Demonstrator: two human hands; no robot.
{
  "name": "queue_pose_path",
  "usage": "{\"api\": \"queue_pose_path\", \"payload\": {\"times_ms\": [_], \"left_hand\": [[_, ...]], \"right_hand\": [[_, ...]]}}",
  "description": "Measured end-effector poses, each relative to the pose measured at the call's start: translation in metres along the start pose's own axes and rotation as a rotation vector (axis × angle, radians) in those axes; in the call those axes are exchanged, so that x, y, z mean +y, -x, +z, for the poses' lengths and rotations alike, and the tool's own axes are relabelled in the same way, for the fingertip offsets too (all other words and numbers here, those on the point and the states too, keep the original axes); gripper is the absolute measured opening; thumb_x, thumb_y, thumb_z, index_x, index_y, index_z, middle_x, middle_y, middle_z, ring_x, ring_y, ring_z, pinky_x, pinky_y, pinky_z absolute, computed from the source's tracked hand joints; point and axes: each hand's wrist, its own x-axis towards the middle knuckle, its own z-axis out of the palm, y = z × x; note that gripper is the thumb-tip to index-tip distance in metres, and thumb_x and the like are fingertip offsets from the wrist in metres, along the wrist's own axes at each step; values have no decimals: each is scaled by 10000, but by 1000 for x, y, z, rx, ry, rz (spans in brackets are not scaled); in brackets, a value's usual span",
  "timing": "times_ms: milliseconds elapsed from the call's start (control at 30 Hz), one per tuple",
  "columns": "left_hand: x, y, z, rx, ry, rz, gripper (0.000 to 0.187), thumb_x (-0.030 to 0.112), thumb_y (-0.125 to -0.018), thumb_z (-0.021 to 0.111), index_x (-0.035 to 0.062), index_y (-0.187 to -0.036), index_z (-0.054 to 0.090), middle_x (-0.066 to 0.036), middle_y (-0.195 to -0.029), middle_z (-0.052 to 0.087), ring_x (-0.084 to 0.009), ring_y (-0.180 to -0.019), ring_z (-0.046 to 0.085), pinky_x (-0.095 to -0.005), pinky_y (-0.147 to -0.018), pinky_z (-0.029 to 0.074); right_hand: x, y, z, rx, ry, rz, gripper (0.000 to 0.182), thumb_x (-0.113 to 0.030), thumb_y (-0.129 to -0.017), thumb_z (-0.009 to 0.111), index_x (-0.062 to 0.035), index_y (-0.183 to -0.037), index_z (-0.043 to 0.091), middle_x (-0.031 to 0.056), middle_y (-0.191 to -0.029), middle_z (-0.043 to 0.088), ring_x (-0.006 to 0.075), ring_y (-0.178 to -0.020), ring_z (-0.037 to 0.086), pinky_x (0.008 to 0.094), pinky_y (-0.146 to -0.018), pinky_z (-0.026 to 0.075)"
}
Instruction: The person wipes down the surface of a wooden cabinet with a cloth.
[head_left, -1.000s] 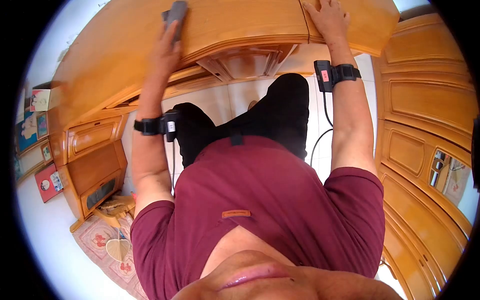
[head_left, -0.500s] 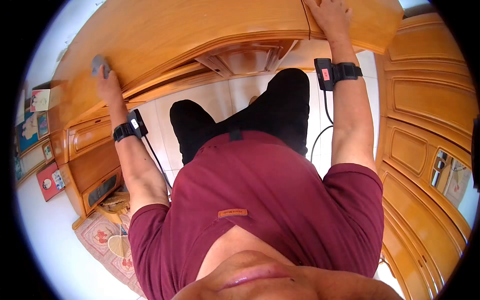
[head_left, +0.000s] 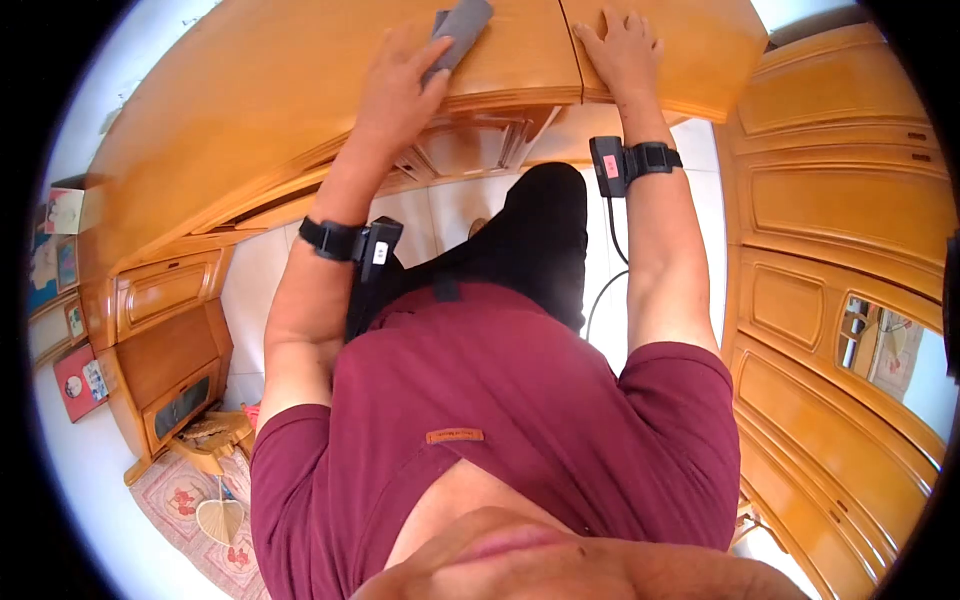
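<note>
A folded grey cloth lies against the wooden top of a long cabinet or desk. My left hand grips it, thumb on the near side and the other fingers partly behind it. To the right, past a dark seam in the wood, my right hand rests on the same surface with fingers spread and nothing in them. Each wrist wears a black strap with a small black box, the left box and the right box, with a cable running from the right one.
Wooden cabinets with panelled doors stand along the right side. Below the top are a carved door panel and drawers. At the left are pictures on the wall, a patterned mat and a woven fan.
My left hand has swept from the far left of the wooden top toward the middle, carrying the grey cloth. My right hand appears slightly farther left, and the whole view has shifted a little.
</note>
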Motion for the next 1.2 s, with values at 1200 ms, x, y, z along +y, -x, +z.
{"api": "queue_pose_path", "payload": {"times_ms": [1200], "left_hand": [[-37, 89, -35, 161, -533, 344, 511, 140, -822, 620, 209, -1327, 600, -55, -1345, 567, -225, -1121, 571, -365, -915, 457]], "right_hand": [[13, -5, -6, -552, -150, 194, 616, -575, -913, 545, -150, -1358, 555, 210, -1425, 489, 351, -1360, 419, 584, -1107, 258]]}}
